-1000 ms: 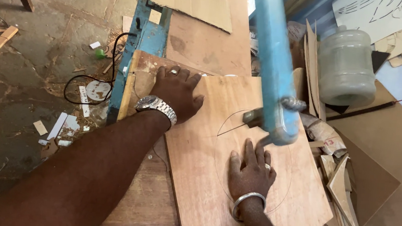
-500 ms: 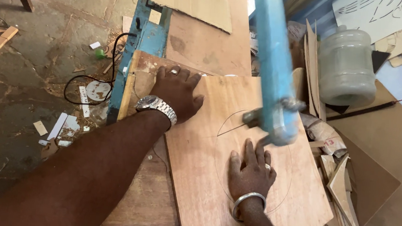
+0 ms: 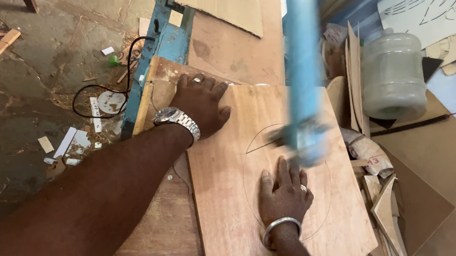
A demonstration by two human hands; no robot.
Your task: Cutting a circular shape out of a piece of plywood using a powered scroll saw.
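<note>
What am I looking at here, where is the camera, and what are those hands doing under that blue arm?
The camera sits on a person's head and looks down at a workbench. A thin wooden board with a pencilled circle lies on it. The left hand, above a wristwatch, presses flat on the board's far corner. The right hand, with a ring and bangle, lies flat inside the circle. Neither hand grips anything. The blurred blue saw arm reaches over the board, where a cut line meets the circle. A plastic jug stands to the right among offcuts.
</note>
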